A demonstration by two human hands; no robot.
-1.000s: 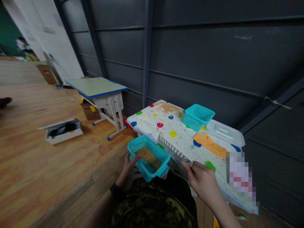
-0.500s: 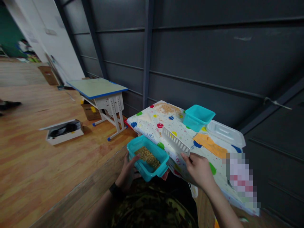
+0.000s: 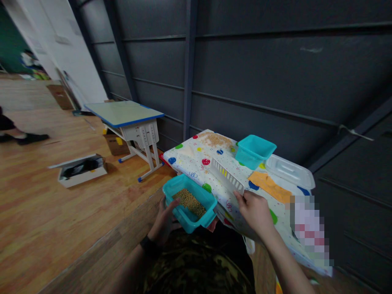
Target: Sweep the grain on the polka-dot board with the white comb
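Note:
My left hand (image 3: 165, 220) grips the near left side of a teal plastic container (image 3: 211, 199), its thumb over the rim. Round yellowish beans (image 3: 190, 201) lie in the bottom of this container, which I hold just off the table's front edge. In my right hand (image 3: 255, 210) is the near end of a white slotted plastic strip (image 3: 227, 176), held low over the tablecloth; I cannot tell whether it touches. A spread of similar beans (image 3: 216, 140) lies at the table's far corner.
On the spotted tablecloth (image 3: 196, 163) stand a second teal container (image 3: 255, 149), a clear lid (image 3: 289, 172) and an orange cloth (image 3: 269, 187). A dark panelled wall (image 3: 260, 73) runs behind. To the left are a desk (image 3: 125, 113), an open white box (image 3: 82, 173) and a person's leg (image 3: 18, 132).
The slotted strip has tilted slightly, with its slots facing me more. My left hand and the container keep their place. At the far left, a person's leg has come further into view.

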